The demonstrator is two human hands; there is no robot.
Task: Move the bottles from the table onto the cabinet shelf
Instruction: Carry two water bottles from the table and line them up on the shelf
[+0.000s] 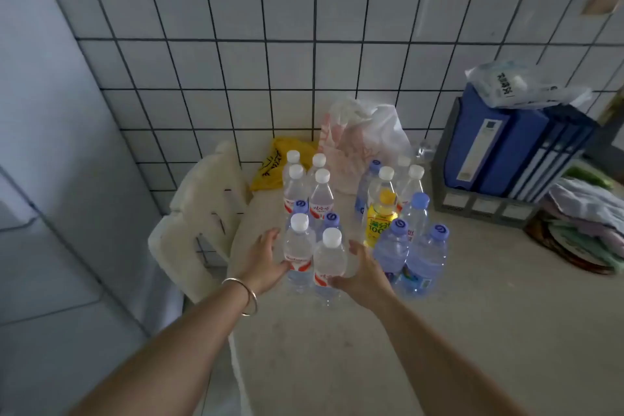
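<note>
With our left hand (265,255) and right hand (363,272) spread and just touching the two nearest white-capped bottles (314,257) standing among the cluster on the worktop (371,348), we should wrap each body firmly below the label and lift straight up, sparing the neighbours.

left hand (261,255), right hand (363,275) flank two white-capped bottles (314,260) on table (456,331).

One view only, from your head: it looks forward and steeply down along your forearms. Your left hand (266,258) and right hand (363,275) sit mid-frame, close in. Beyond your fingertips rises the tiled wall (304,44); wide-angle bending shows at the edges.
</note>
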